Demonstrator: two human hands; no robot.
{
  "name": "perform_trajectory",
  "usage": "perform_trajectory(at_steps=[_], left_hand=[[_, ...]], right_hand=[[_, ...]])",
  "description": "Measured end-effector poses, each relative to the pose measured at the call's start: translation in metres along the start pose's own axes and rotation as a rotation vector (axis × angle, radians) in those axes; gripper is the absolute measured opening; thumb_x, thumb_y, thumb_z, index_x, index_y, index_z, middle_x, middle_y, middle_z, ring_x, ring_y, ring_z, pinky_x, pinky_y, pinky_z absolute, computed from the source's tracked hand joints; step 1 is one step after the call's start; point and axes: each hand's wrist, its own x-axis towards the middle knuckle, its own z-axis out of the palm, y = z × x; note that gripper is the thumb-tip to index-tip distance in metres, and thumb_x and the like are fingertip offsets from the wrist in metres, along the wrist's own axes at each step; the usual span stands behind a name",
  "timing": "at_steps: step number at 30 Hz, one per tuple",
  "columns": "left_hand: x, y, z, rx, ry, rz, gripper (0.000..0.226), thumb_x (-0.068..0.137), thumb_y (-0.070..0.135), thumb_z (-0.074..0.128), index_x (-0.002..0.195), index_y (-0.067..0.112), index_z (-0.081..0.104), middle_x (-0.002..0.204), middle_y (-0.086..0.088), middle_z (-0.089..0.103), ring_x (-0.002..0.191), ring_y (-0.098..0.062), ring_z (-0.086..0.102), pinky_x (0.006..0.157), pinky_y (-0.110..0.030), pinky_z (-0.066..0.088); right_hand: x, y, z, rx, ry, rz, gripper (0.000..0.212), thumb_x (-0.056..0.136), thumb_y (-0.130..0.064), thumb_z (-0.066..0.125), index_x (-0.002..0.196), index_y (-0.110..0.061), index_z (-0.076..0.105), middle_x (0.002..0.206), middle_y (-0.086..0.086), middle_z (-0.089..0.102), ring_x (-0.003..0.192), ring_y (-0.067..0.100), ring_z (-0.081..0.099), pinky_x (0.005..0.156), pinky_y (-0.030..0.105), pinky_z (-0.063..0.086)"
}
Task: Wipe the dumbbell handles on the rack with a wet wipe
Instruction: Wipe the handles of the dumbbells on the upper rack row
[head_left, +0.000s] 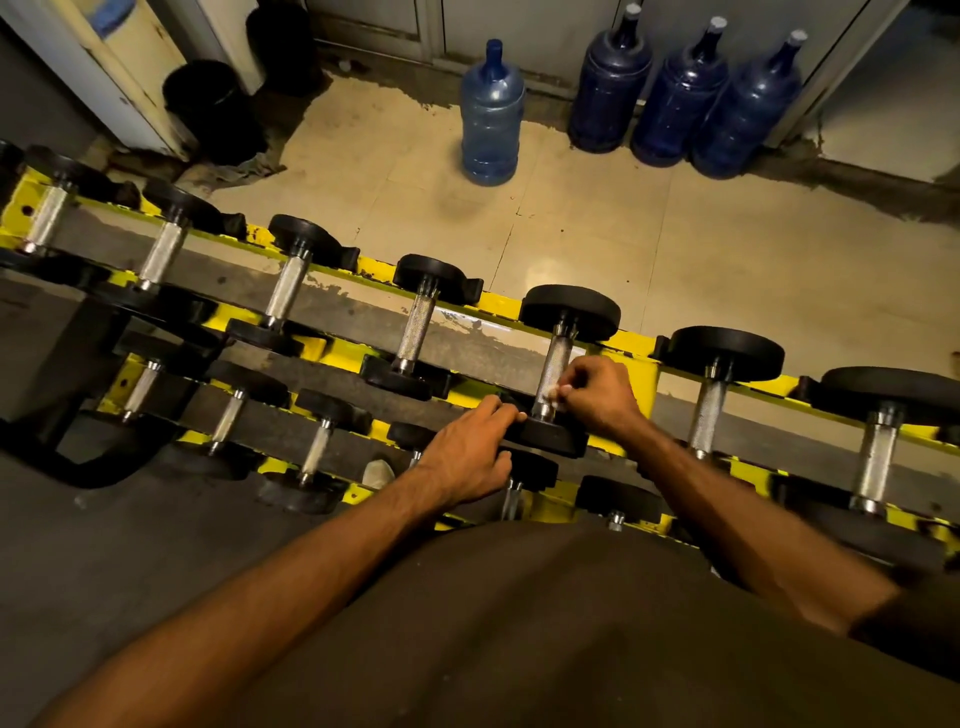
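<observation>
A yellow two-tier rack (631, 343) holds several black dumbbells with knurled metal handles. My right hand (602, 392) pinches a small white wet wipe (555, 393) against the lower part of one top-row dumbbell handle (557, 358). My left hand (475, 457) rests on the near black head (550, 436) of that same dumbbell, fingers curled over its edge. Neighbouring handles stand to the left (418, 330) and right (709, 415). The lower row is partly hidden by my arms and body.
Several blue water jugs (491, 114) stand on the tiled floor behind the rack, three of them against the back wall (680, 98). A black bin (213, 109) sits at the far left by a white cabinet. A pale scrap (378, 472) lies below the rack.
</observation>
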Motion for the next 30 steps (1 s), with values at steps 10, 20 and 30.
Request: perform_trajectory(at_steps=[10,20,30], left_hand=[[0.003,0.001,-0.007,-0.006,-0.007,0.009,0.046,0.090,0.020,0.063,0.134,0.016,0.050,0.129,-0.002,0.047,0.112,-0.021,0.055,0.094,-0.042,0.053],[0.001,0.001,-0.004,-0.032,-0.001,0.009,0.049,0.089,0.020,0.064,0.136,0.017,0.050,0.130,-0.001,0.047,0.114,-0.020,0.055,0.096,-0.042,0.053],[0.001,0.003,-0.005,-0.027,-0.007,0.010,0.049,0.091,0.020,0.064,0.138,0.016,0.048,0.131,-0.002,0.046,0.114,-0.018,0.054,0.097,-0.040,0.053]], right_hand=[[-0.006,0.025,0.004,0.399,-0.126,0.258,0.015,0.077,0.003,0.079,0.075,-0.005,0.066,0.088,0.017,0.072,0.083,0.029,0.069,0.082,0.048,0.059],[0.003,0.026,0.016,0.352,-0.095,0.379,0.014,0.081,0.003,0.074,0.075,-0.008,0.068,0.087,0.012,0.069,0.081,0.024,0.063,0.074,0.037,0.056],[-0.013,0.013,0.009,-0.059,-0.022,-0.216,0.012,0.080,-0.013,0.080,0.090,-0.018,0.075,0.088,-0.005,0.065,0.080,0.011,0.061,0.067,0.023,0.050]])
